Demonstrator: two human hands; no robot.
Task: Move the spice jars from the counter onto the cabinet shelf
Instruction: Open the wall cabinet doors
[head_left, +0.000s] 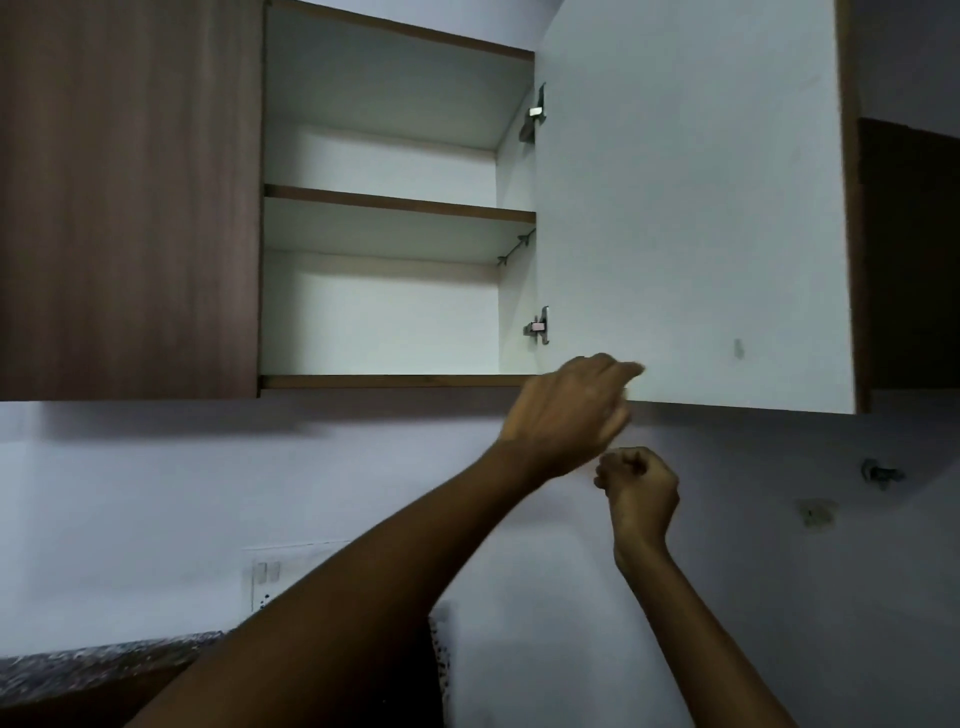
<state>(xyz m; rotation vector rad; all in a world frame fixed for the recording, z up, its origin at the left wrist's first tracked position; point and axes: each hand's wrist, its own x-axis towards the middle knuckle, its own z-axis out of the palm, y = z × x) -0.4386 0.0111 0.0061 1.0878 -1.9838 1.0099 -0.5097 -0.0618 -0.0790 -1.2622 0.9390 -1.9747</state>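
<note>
At the lower left, a strip of dark speckled stone worktop (78, 670) shows. Above it, beside a closed brown wooden door (130, 208), the white cabinet (379, 312) stands open. Its brown-edged middle shelf (400, 204) runs level from left to right, front edge toward the camera. The left hand (569, 410) is raised on a long stretched arm, its back upward, fingers bent at the lower edge of the open white door (691, 208). They are blurred, so its grip I cannot tell. The right hand (641, 488), just below, is a closed fist with nothing seen in it.
</note>
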